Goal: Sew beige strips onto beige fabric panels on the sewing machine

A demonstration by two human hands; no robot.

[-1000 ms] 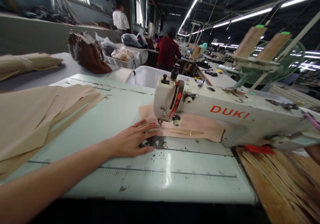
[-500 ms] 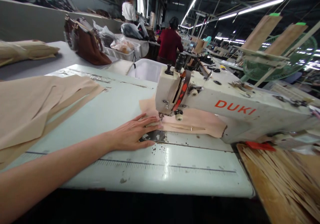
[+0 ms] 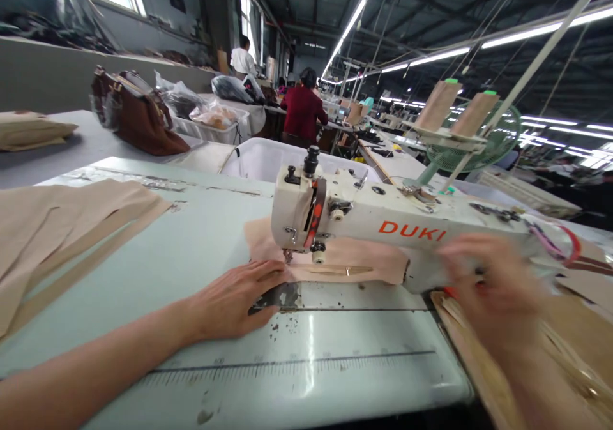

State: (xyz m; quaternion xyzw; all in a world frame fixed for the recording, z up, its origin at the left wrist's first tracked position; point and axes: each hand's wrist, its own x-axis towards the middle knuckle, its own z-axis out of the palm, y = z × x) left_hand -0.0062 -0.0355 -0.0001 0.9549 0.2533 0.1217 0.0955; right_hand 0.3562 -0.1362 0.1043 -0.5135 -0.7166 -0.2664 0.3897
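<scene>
My left hand [image 3: 230,302] lies flat with its fingers stretched out, the fingertips on a pale pink-beige fabric piece [image 3: 387,269] beside the needle. The thumb rests on the worn metal plate in front of it. A slit with what looks like a zipper [image 3: 330,270] and a small metal pull runs along that piece. Above the fabric stands the white DUKI sewing machine [image 3: 359,219], its presser foot [image 3: 288,255] next to my left fingertips. My right hand [image 3: 493,283], smeared by motion, is in front of the machine's right part; its fingers cannot be made out.
Beige cut pieces [image 3: 71,225] lie on the left of the pale green table [image 3: 201,238]. A brown handbag [image 3: 138,117] and a white bin [image 3: 258,158] stand behind. Beige strips lie on a board [image 3: 454,334] at right. Thread cones [image 3: 438,104] stand behind the machine. Two people are farther back.
My right hand has come into view at the right. The camera has tilted up, so the scene sits lower and a little left. My left hand stays by the needle.
</scene>
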